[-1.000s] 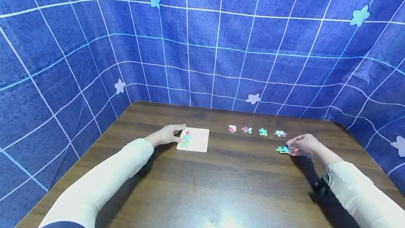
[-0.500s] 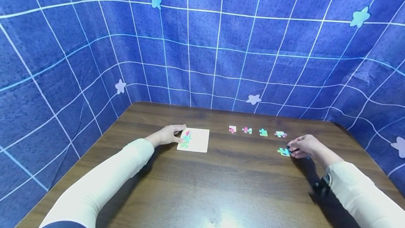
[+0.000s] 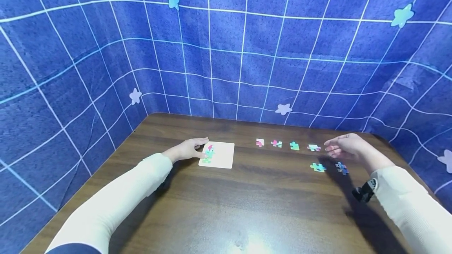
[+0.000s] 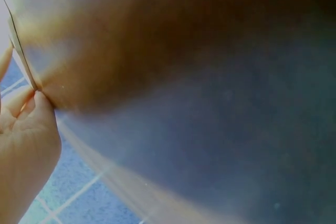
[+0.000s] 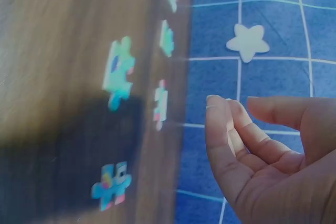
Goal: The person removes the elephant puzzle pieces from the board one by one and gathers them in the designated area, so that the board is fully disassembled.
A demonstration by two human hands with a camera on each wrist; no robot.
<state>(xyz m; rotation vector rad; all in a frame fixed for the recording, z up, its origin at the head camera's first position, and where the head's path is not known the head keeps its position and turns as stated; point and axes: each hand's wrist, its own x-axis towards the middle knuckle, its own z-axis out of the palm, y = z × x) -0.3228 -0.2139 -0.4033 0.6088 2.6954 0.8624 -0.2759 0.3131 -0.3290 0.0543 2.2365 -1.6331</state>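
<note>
My left hand (image 3: 189, 149) grips the left edge of a pale square puzzle board (image 3: 223, 155), thumb on its face. A red, teal and green picture runs along the board's left side. The left wrist view shows that hand (image 4: 26, 135) pinching the board's edge. My right hand (image 3: 344, 146) hovers above the table's right side, its fingers loosely bent and holding nothing. Just left of it lies a white-and-teal jigsaw piece (image 3: 313, 147). Nearer to me lie a green-and-blue jigsaw piece (image 3: 318, 167) and a darker blue jigsaw piece (image 3: 341, 168). In the right wrist view the right hand's fingers (image 5: 218, 135) stand apart from the thumb.
Along the back row lie a pink-and-white piece (image 3: 259, 142), a pink-and-green piece (image 3: 276, 144) and a green piece (image 3: 294, 146). The brown wooden table (image 3: 226, 203) reaches back to a blue star-patterned cloth (image 3: 226, 58).
My right hand has let go of the green-and-blue piece and lifted up and away, uncovering the darker blue piece beside it. The left hand and board have stayed put.
</note>
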